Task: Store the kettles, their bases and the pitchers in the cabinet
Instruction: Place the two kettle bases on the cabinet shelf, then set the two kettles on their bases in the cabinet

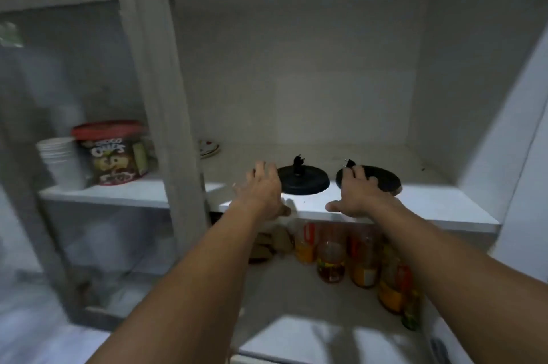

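Two round black kettle bases lie flat on the cabinet's upper shelf (pixel 439 206), near its front edge. The left base (pixel 308 178) has a black plug standing on top of it. The right base (pixel 382 178) has its plug at its far left rim. My left hand (pixel 261 188) hovers at the left base's left edge with fingers spread. My right hand (pixel 355 188) rests on the right base's left part, fingers extended, thumb out over the shelf edge. Whether either hand grips a base is unclear. No kettle or pitcher is in view.
An open glass cabinet door (pixel 89 156) stands at left. Behind it sit a stack of white cups (pixel 62 162) and a red-lidded cereal tub (pixel 115 153). A small plate (pixel 209 147) lies at the shelf's back left. Several bottles (pixel 350 254) crowd the lower shelf.
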